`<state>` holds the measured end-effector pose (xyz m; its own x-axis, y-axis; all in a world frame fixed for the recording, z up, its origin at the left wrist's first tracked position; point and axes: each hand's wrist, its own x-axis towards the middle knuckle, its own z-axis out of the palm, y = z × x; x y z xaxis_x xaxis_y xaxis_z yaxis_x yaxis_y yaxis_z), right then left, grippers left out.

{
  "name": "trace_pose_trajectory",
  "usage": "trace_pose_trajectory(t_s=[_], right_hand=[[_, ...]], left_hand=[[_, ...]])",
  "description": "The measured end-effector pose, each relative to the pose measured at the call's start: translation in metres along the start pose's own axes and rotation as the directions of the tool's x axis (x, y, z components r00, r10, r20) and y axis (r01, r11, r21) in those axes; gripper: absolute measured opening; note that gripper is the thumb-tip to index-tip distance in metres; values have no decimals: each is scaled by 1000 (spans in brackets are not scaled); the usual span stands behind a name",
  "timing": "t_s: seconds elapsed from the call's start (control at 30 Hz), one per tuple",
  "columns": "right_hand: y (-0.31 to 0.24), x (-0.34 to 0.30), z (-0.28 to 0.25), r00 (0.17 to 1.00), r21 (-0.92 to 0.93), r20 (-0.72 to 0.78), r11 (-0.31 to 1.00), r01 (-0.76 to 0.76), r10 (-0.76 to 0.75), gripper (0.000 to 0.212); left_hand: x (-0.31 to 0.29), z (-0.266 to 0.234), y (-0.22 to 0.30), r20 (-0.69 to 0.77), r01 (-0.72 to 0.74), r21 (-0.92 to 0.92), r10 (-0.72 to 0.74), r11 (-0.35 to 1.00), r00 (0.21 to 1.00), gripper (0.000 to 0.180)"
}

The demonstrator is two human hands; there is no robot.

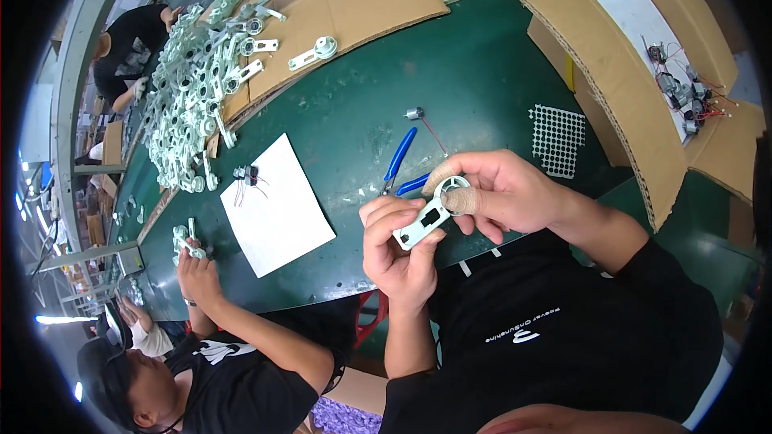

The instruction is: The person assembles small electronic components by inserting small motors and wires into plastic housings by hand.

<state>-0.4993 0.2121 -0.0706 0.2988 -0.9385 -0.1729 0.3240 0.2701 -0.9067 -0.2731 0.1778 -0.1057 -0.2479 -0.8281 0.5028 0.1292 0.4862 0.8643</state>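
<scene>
Between both hands, near the table's front edge, is a pale green plastic housing [425, 225] with a round ring at one end and a rectangular slot along its body. My left hand [398, 249] grips the slotted end. My right hand [503, 197] pinches the ring end between thumb and forefinger, both wrapped in tan tape. Just beyond my hands lie blue-handled pliers [400, 153], partly hidden by my right hand. A small motor [414, 113] with a red wire rests behind them.
A white sheet [277, 217] with small motors [246, 175] lies left. Piled housings [185, 88] cover cardboard [354, 8] at far left. An open carton [595, 56] with motors [683, 96] stands right, near a perforated grid [558, 141]. A co-worker's hands [197, 273] hold a similar part.
</scene>
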Motion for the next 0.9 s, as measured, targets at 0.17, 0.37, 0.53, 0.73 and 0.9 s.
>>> trace_pose_trajectory(t_s=[0.17,0.37,0.53,0.73,0.9], right_hand=[[-11,-5,1,1000,-61,-4,998,-30,30,31],[-2,-5,-4,1000,-57,6,998,-11,11,28],[-9,-7,-1,999,3,15,999,-47,47,31],[-20,-8,-6,994,-129,31,987,-100,105,28],[-19,-5,-8,990,-214,15,968,-135,141,26]], left_hand=[[-3,-1,3,-18,37,-68,-38,997,999,44],[0,1,11,20,-14,59,12,998,1000,44],[-1,-1,15,7,19,49,-19,999,1000,44],[-1,-6,14,38,41,75,-44,996,998,44],[3,-9,17,125,-26,197,2,980,992,42]])
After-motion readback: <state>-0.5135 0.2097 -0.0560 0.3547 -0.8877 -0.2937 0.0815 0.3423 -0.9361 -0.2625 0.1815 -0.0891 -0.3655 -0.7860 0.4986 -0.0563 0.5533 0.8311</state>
